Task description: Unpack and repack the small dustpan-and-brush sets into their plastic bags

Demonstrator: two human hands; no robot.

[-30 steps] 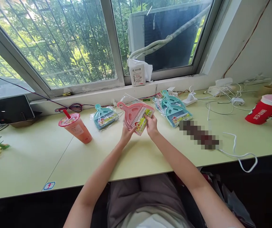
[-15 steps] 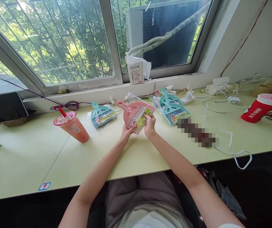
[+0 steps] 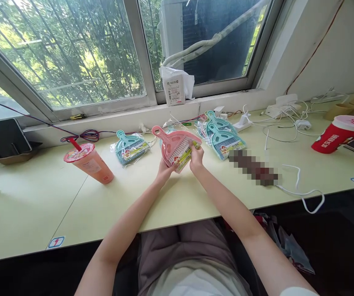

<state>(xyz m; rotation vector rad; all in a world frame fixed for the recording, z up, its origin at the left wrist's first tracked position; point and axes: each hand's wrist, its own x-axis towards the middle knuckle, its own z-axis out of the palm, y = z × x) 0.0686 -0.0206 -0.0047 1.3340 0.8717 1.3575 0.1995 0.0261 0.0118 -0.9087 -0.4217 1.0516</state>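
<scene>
Between my hands is a pink dustpan and brush set point(image 3: 177, 146) in clear plastic wrap with a green-yellow label, tilted above the table. My left hand point(image 3: 165, 169) is closed on its lower left edge. On the lower right edge, my right hand point(image 3: 196, 157) is closed too, fingers over the label side. To the left lies a wrapped teal dustpan and brush set point(image 3: 131, 147). Several more teal sets point(image 3: 224, 135) overlap in a pile to the right. Part of another teal item shows behind the pink set.
A pink drink cup point(image 3: 92, 163) stands at the left, near a dark tablet point(image 3: 4, 137). At the right are a red cup point(image 3: 339, 133), white cables point(image 3: 314, 192) and a power strip point(image 3: 243, 122). A paper bag point(image 3: 174, 88) sits on the windowsill. The table's front edge runs close by.
The camera view has shifted slightly. Both hands still hold the pink set in nearly the same pose, with my right fingers shifted a little along its edge.
</scene>
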